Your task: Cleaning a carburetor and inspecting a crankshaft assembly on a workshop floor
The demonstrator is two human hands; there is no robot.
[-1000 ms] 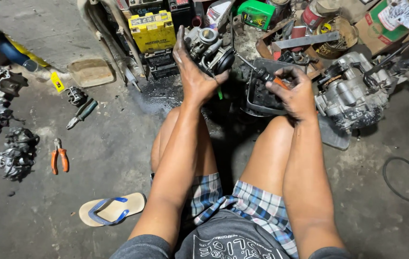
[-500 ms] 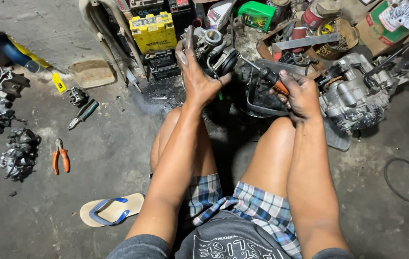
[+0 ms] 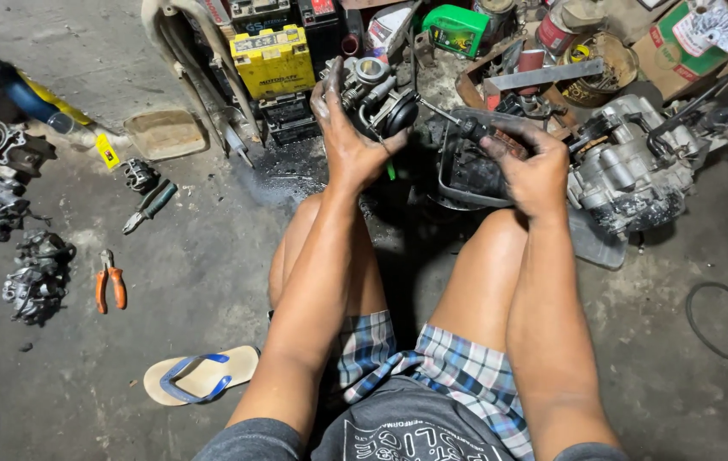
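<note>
Above the knees, left hand (image 3: pixel 348 145) (raised) grips carburetor (image 3: pixel 374 98).

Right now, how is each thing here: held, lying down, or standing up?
Carburetor: held up in the left hand.
Screwdriver: gripped by the right hand, tip toward the carburetor.
Orange pliers: lying on the floor, handles apart.
Sandal: lying flat, not worn.
Yellow battery: standing upright.
Engine block: resting on the floor.

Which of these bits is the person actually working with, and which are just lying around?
In use:
left hand holding the carburetor
right hand holding the screwdriver

Lying about:
orange pliers
sandal
yellow battery
engine block
green bottle
</note>
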